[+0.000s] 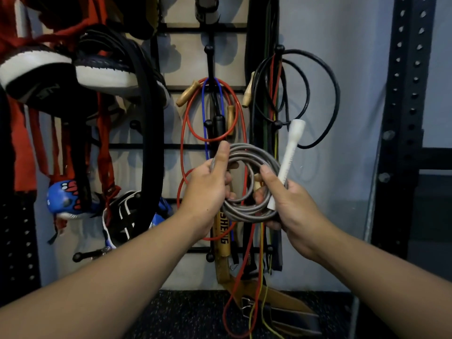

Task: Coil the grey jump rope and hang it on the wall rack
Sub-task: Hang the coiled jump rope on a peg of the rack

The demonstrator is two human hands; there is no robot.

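The grey jump rope is wound into a round coil of several loops and held up in front of the wall rack. My left hand pinches the coil's left side, thumb on top. My right hand grips the coil's right side together with a white handle that points up and to the right. The rope's other handle is hidden. Black pegs of the rack stick out above and behind the coil.
Red and blue ropes with wooden handles hang on the middle peg. A black rope hangs on the right peg. Boxing pads and gloves crowd the left. A black perforated upright stands at right. Belts lie on the floor.
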